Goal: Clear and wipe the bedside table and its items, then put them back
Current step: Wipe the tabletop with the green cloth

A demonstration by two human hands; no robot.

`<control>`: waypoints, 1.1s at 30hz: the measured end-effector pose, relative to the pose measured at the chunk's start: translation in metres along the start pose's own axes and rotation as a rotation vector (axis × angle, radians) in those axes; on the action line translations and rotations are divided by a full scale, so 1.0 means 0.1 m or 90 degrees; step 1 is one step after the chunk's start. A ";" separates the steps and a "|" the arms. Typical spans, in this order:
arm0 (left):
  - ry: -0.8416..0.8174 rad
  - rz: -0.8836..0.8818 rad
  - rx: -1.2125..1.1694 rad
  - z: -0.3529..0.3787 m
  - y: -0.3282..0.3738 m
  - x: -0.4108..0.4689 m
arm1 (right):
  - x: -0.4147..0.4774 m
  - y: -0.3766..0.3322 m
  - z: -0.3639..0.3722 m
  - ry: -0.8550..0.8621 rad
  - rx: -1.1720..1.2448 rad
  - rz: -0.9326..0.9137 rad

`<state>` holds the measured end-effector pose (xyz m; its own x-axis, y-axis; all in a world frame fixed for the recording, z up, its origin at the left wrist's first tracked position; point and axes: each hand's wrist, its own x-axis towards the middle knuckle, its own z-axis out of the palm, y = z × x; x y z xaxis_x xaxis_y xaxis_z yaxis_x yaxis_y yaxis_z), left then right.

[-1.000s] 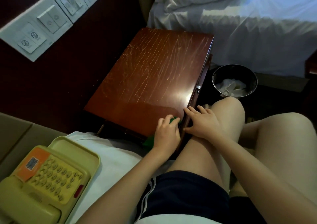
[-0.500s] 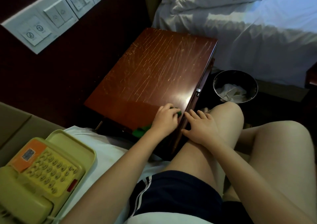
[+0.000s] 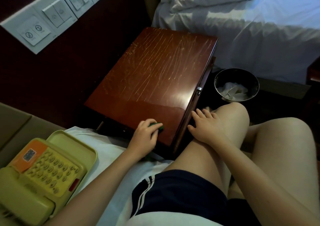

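The red-brown bedside table (image 3: 155,73) stands between two beds, its top bare and streaked with wet wipe marks. My left hand (image 3: 144,137) grips a green cloth (image 3: 156,125) and presses it on the table's near corner. My right hand (image 3: 206,127) rests with relaxed fingers on my knee, its fingertips against the table's front edge. A yellow telephone (image 3: 36,179) lies on a yellow tray (image 3: 83,149) on the white sheet at the lower left.
A round metal bin (image 3: 236,84) with crumpled paper stands on the floor right of the table. White wall switches (image 3: 52,13) are at the upper left. A bed with a white duvet (image 3: 242,18) fills the upper right. My bare legs are close to the table's front.
My left hand with the green cloth has slid left along the table's near edge, away from the front corner. My right hand has stayed on my knee.
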<state>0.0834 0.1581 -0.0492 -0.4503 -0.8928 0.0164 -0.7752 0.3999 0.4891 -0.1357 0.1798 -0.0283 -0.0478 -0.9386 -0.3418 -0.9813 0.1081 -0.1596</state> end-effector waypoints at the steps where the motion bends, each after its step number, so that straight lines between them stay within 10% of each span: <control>1: 0.021 -0.042 0.001 -0.01 -0.02 0.03 | 0.00 -0.01 0.00 -0.001 -0.001 -0.008; 8: 0.122 -0.161 0.011 0.08 0.05 0.08 | 0.01 -0.09 -0.03 -0.016 -0.011 -0.054; 22: -0.012 0.185 0.045 0.35 0.25 -0.27 | 0.01 -0.08 -0.03 -0.018 0.004 -0.044; 33: 0.134 -0.233 0.017 -0.11 -0.14 0.34 | -0.02 -0.08 -0.03 -0.016 0.005 -0.059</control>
<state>0.0840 0.1200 -0.0455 -0.0452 -0.9987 0.0244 -0.8794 0.0513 0.4732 -0.1280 0.1793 -0.0234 0.0486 -0.9360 -0.3485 -0.9798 0.0231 -0.1986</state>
